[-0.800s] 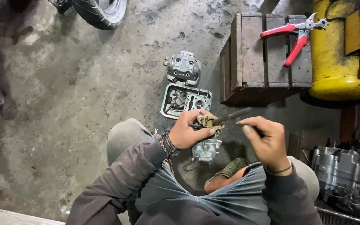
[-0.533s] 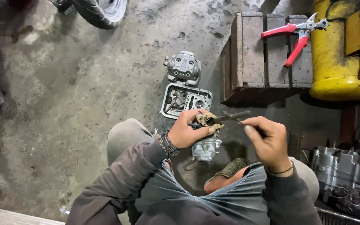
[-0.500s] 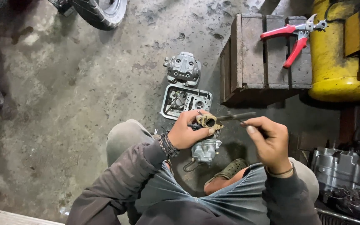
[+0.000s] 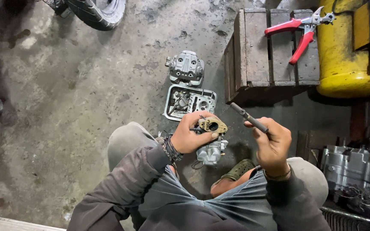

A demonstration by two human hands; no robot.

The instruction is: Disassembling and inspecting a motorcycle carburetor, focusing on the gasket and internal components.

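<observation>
The person squats on the concrete floor [image 4: 78, 98] with a small carburettor [image 4: 211, 146] held up between the knees. The left hand [image 4: 192, 136] is clamped around its upper body, thumb pressed beside the tan flange with its round bore. The right hand [image 4: 271, 143] is closed on a slim dark tool [image 4: 249, 118], a rod-like driver or pick, whose tip points up and away from the carburettor and stands apart from it.

Judged from this, the work is the stripping or cleaning of the carburettor, and the tool is between bites. Any next move would call for the tip to be lined up carefully with a small screw or passage while the left hand keeps the body from turning; a slip could mar soft metal.

Just beyond the carburettor lies an open cylinder head [image 4: 190, 102] with its valve gear showing, and beyond that the grey head cover [image 4: 186, 67]. To the carburettor's upper right stands a wooden crate [image 4: 262, 47] bearing red-handled punch pliers [image 4: 298, 30], with a yellow tank [image 4: 345, 51] beside it. An engine block [image 4: 356, 169] sits to the right, a tyre [image 4: 97, 10] far off to the upper left. The floor is stained and oily, the light dim.
</observation>
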